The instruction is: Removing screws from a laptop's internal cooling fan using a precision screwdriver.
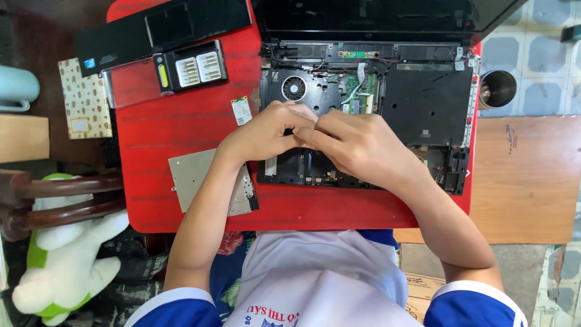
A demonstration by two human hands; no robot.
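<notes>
In the head view, a black opened laptop chassis with its keyboard removed [423, 103] lies on a red plastic table [169, 127], its round cooling fan [295, 88] and green circuit board [357, 91] exposed. The left hand [266, 133] and right hand [357, 142] meet over the chassis middle, fingers curled and pinched together at a small spot; what they grip, I cannot tell. A flat grey metal drive [190, 172] lies under the left forearm. A small green card [241, 111] sits just left of the chassis, and a black battery pack [190, 68] lies farther left.
</notes>
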